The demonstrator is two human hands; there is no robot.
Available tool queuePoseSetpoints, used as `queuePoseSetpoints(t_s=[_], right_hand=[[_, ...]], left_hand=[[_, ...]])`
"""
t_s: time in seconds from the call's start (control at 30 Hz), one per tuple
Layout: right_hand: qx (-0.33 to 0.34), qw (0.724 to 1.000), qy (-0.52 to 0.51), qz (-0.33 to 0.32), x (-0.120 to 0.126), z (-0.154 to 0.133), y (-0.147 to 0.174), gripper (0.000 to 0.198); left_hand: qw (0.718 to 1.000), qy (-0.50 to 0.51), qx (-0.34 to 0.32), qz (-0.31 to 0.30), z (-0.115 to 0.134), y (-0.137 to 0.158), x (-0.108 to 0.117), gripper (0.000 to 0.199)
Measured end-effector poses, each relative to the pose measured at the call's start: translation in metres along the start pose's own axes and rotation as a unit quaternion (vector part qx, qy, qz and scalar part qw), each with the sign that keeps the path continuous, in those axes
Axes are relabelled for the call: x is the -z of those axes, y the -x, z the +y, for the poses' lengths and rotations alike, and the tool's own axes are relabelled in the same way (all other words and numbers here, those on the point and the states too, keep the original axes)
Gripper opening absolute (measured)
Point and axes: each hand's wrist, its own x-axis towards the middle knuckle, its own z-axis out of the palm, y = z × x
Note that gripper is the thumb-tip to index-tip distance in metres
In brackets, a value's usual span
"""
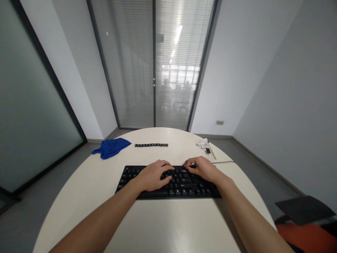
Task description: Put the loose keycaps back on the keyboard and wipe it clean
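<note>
A black keyboard [181, 192] lies flat on the pale round table, its keys facing up. My left hand [155, 175] rests over the middle of the keys, with thumb and fingers apart and nothing in it. At the keyboard's far edge, right of the middle, is my right hand [201, 168]. Its thumb and fingertips are pinched together low over the keys; whatever they hold is too small and dark to name. Farther back on the table, several black keycaps [151, 145] stand in a straight row.
A crumpled blue cloth [112, 147] lies at the table's left edge. At the back right are a white crumpled item [202, 143], a small black piece [208, 150] and a thin light stick [212, 151]. A dark cable [223, 162] runs right. A chair [305, 211] stands at lower right.
</note>
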Motion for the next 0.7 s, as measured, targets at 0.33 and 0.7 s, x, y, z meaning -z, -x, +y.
queuePoseSetpoints(t_s=[0.33,0.7], right_hand=[[0.0,1.0,-0.028,0.007,-0.002,0.002,0.006,0.017],[0.026,0.999,0.014,0.041,-0.011,-0.009,0.007,0.019]], left_hand=[[1.0,0.025,0.004,0.014,-0.004,-0.001,-0.002,0.035],[0.945,-0.085,0.29,0.125,-0.088,0.005,0.029,0.034]])
